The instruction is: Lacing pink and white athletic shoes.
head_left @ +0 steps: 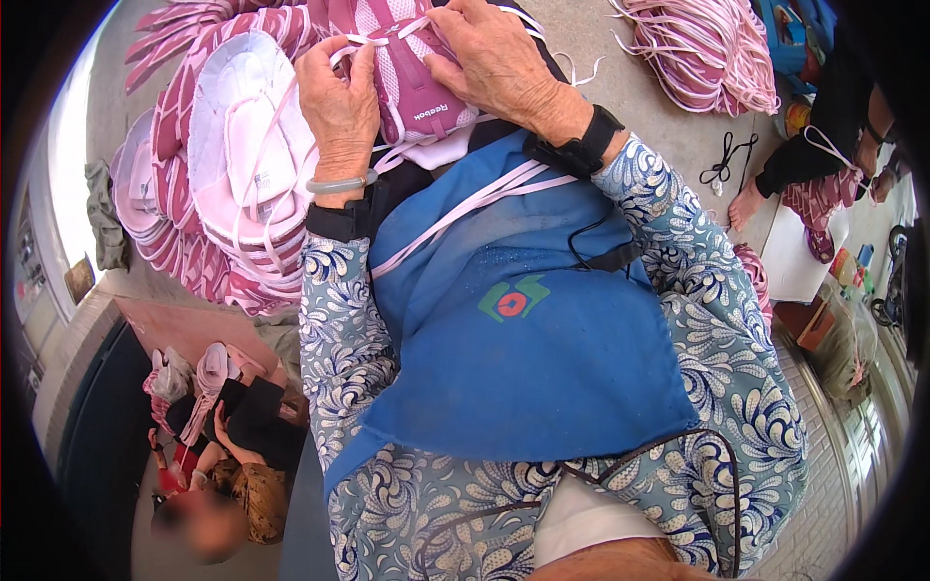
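Observation:
A pink and mauve shoe upper (pixel 412 85) lies across my lap at the top of the view. Pale shoelace (pixel 395 35) runs over its far part. My left hand (pixel 339 107) pinches the lace between thumb and fingers at the upper's left side. At the upper's right side, my right hand (pixel 504 73) has its fingers curled at the lace, its thumb against the upper; the fingertips partly hide what they grip. Long pale lace ends (pixel 465 213) trail over the blue apron (pixel 533 358) on my lap.
Stacked pink uppers with pale linings (pixel 247 145) stand close on my left. Another bundle of laced uppers (pixel 702 53) lies at the far right, near a black cord (pixel 727 163) on the floor. People sit at right and lower left; a clear plastic bag (pixel 845 339) stands right.

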Motion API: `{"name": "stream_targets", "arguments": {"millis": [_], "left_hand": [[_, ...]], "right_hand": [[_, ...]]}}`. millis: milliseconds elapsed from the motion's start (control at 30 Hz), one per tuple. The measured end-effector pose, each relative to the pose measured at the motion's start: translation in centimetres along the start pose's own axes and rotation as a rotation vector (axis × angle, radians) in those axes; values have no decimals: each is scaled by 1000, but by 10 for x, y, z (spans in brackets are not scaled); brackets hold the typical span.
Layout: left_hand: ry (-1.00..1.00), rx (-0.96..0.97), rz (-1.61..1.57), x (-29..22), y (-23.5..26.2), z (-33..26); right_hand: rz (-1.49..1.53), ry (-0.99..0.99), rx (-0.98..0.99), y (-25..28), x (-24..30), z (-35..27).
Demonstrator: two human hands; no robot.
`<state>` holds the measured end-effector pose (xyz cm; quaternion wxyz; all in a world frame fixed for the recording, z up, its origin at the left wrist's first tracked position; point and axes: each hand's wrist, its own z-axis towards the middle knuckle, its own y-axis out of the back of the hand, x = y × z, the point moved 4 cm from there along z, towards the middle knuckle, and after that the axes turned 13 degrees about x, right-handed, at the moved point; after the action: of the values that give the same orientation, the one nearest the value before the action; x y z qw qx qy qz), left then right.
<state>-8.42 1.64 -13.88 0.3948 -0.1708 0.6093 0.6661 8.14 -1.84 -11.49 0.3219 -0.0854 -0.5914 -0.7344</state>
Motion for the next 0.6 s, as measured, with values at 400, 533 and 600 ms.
{"name": "stream_targets", "arguments": {"millis": [400, 533, 600], "left_hand": [[-140, 40, 173, -17, -25, 10], [-100, 46, 167, -15, -35, 11], [-124, 15, 237, -19, -39, 8]], "right_hand": [[-321, -258, 161, -38, -1, 4], [-217, -25, 243, -47, -29, 3], [-2, 91, 191, -46, -35, 0]]}}
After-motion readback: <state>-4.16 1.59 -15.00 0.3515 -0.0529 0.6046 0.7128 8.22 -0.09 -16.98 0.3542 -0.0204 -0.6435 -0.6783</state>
